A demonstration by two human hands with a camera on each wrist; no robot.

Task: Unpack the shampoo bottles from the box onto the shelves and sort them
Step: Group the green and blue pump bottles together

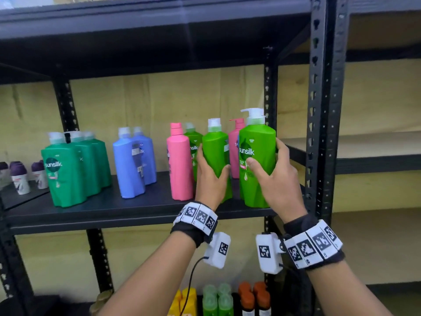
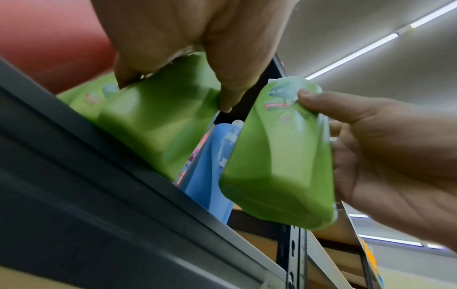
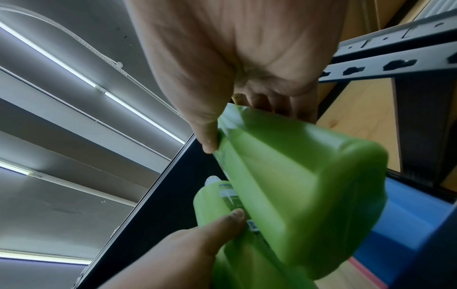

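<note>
My left hand (image 1: 213, 165) grips a light green shampoo bottle (image 1: 215, 153) around its waist, upright on the dark shelf (image 1: 114, 208). My right hand (image 1: 265, 153) grips a bigger light green pump bottle (image 1: 257, 179) just to its right, near the shelf's front edge. In the left wrist view the left hand (image 2: 173, 39) holds its bottle (image 2: 158, 121) behind the shelf lip, while the pump bottle (image 2: 279, 160) shows its underside, lifted clear. The right wrist view shows the right hand (image 3: 235, 58) around that bottle (image 3: 296, 185). No box is in view.
Two pink bottles (image 1: 180, 165), another light green one (image 1: 193, 142), blue bottles (image 1: 132, 163) and dark green bottles (image 1: 66, 172) stand further left on the same shelf. A black upright post (image 1: 319, 110) rises right of my right hand. Yellow, green and orange bottles (image 1: 218, 299) stand below.
</note>
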